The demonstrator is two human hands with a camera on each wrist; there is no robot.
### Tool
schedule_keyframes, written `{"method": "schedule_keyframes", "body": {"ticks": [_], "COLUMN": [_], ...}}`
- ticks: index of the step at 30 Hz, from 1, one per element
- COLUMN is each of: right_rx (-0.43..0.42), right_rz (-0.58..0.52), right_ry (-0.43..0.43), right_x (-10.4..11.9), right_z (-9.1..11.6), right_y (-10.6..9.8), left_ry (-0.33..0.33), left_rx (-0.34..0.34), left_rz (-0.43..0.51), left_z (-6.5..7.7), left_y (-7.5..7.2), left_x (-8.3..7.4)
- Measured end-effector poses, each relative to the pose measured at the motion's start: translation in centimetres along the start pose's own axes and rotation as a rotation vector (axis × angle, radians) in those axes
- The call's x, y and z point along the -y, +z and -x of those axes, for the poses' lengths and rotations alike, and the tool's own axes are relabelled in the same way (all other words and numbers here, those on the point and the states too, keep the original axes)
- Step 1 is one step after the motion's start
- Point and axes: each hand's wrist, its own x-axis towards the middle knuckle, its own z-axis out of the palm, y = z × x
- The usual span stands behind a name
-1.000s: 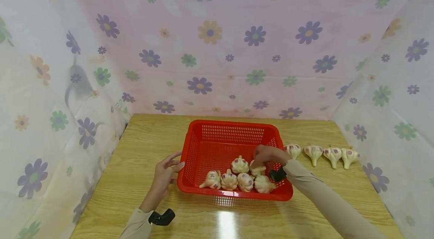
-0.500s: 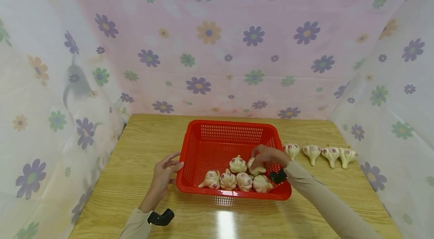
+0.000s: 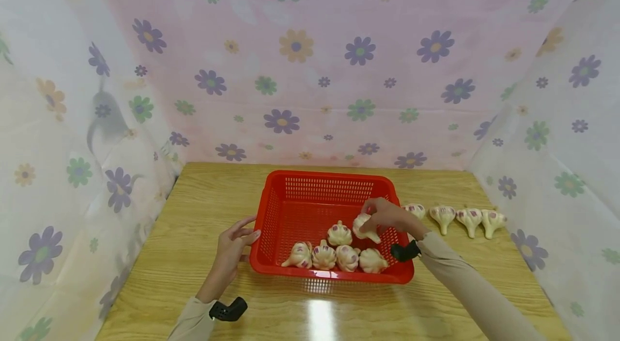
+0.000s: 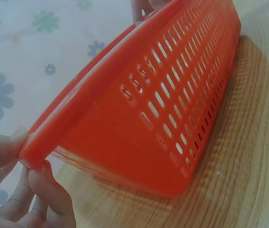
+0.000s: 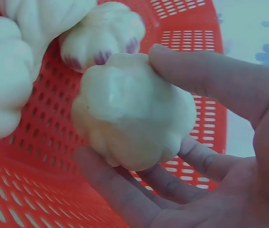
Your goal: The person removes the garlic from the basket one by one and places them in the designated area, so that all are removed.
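Note:
My left hand point(image 3: 229, 252) grips the left rim of a red plastic basket point(image 3: 331, 175), thumb on top and fingers curled underneath, as the left wrist view shows at the basket's corner point(image 4: 44, 142). Over the right part of the basket, my right hand point(image 3: 389, 217) holds a whitish garlic bulb point(image 3: 363, 225) between thumb and fingers. In the right wrist view this garlic bulb point(image 5: 134, 111) has its rounded side facing the camera. Several other purple-marked garlic bulbs point(image 3: 323, 256) lie inside, mostly lined along the near wall, with one bulb point(image 3: 339, 234) just behind them.
More garlic bulbs point(image 3: 443, 216) lie in a row on the wooden table point(image 3: 208, 196) right of the basket, stems towards me. Flower-patterned cloth point(image 3: 319, 61) encloses the table at the back and both sides.
My right hand has raised the garlic bulb off the basket's floor, clear of the bulbs beside it. The left hand keeps its hold on the rim, and the other bulbs stay put.

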Motion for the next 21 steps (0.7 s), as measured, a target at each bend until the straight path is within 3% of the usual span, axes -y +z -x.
{"method": "schedule_keyframes", "body": {"ticks": [11,21], "right_rx": [-0.017,-0.06], "right_rz": [-0.08,-0.011], "right_ry": [-0.087,-0.127], "right_x": [0.8,1.8], "right_z": [1.9,3.7], "right_y": [-1.3,-2.3], "left_ry": [0.003,0.0], "left_rx": [-0.001,-0.007], "left_rz": [0.004,-0.008], "left_z": [0.2,-0.1], "left_y": [0.0,0.0], "left_x": [-0.2,0.3]}}
